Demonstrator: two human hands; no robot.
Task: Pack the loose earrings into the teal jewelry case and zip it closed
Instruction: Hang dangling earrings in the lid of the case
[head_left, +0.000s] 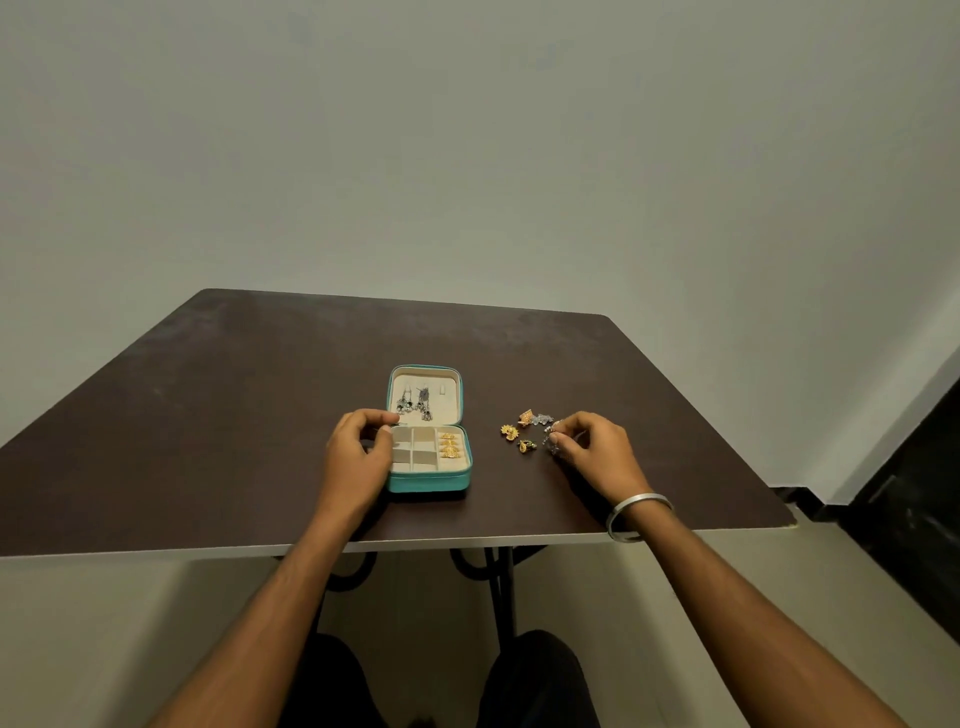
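Open teal case (429, 480) on a dark table (208, 415); left hand (358, 449) grips its edge, right hand (592, 449) pinches a silver earring (551, 434) (other earrings (519, 431) lie just beside).

both hands (358, 452) (592, 449) forward, fingers curled

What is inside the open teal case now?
The teal case holds gold earrings in its right slot and silver dangling earrings on the lid. The left hand covers the left edge.
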